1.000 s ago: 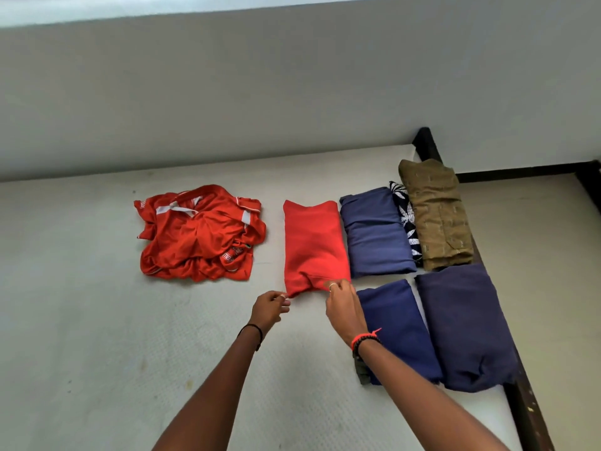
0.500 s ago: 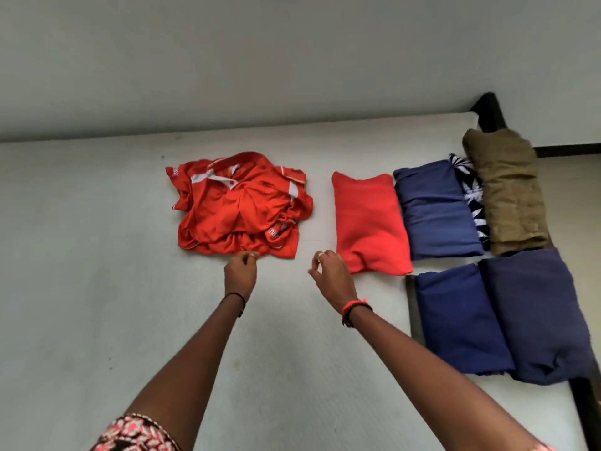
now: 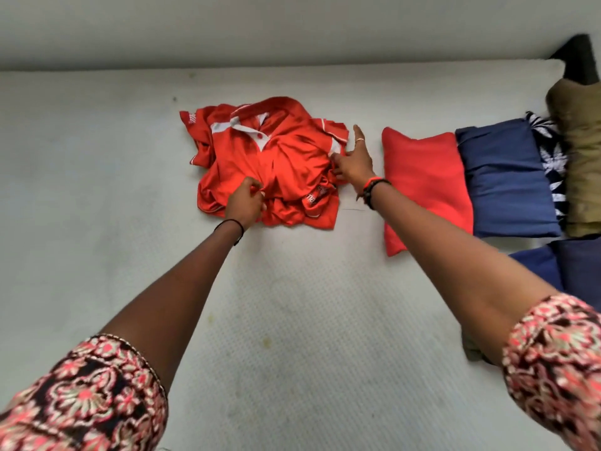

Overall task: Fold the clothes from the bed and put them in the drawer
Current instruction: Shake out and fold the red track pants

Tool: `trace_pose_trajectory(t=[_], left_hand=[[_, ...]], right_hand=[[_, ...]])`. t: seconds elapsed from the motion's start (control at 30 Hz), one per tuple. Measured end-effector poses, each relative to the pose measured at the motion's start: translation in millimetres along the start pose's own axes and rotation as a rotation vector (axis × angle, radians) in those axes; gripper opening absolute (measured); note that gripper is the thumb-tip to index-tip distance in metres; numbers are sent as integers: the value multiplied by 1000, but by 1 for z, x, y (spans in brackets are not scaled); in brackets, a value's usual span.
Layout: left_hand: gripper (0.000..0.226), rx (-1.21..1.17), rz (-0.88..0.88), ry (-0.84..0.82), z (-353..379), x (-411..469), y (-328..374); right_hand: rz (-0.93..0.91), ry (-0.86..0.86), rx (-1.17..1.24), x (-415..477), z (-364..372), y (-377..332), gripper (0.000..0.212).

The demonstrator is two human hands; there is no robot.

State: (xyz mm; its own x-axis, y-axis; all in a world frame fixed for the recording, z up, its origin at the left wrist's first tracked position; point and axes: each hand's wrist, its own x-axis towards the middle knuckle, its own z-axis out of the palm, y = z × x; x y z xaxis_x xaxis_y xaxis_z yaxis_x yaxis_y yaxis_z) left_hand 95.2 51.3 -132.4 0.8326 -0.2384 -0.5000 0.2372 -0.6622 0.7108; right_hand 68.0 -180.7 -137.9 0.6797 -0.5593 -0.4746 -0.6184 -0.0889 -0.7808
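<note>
Shirt, red, crumpled; left hand gripping its front, right hand pinching its edge.

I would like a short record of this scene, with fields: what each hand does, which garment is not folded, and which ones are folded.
left hand: grips the near part of the jersey
right hand: touches the jersey's right edge; grip unclear
not folded: the jersey, crumpled on the mattress
folded: red garment, blue garment, olive garment, in a row right of the jersey
drawer: not in view
</note>
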Motion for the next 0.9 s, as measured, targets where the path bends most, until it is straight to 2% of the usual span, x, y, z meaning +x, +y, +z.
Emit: trace_pose_trajectory(t=[0.1,0.17,0.23,0.33,0.4,0.47,0.57,0.67,0.8,0.9], left_hand=[[13,-43,-22,-65,7,-15,-5],[12,-118,-33,-63,16,-33,-7],[15,-203,-42,-13,23,-51,-10],[9,-350,-87,150,34,-77,-12],[9,-558,-208,302,37,-90,-1],[15,-818,-315,429,35,-102,16],[19,-1153,-355,487,28,-130,57],[27,-1270,-303,458,24,-159,105],[39,-1358,-245,355,22,-205,172],[42,-1425,-244,340,26,-246,203]], right_hand=[[-16,-126,-176,1,4,-3,39],[-46,-142,-209,-11,0,-3,36],[-44,-174,-146,-27,-7,2,33],[-74,-243,-99,-57,-27,9,34],[-88,-336,-95,-84,-47,2,38],[-14,-461,-38,-109,-62,-2,44],[118,-559,83,-142,-90,-15,37],[181,-544,60,-164,-117,-23,60],[112,-536,63,-208,-150,-36,57],[52,-552,109,-241,-182,-59,20]])
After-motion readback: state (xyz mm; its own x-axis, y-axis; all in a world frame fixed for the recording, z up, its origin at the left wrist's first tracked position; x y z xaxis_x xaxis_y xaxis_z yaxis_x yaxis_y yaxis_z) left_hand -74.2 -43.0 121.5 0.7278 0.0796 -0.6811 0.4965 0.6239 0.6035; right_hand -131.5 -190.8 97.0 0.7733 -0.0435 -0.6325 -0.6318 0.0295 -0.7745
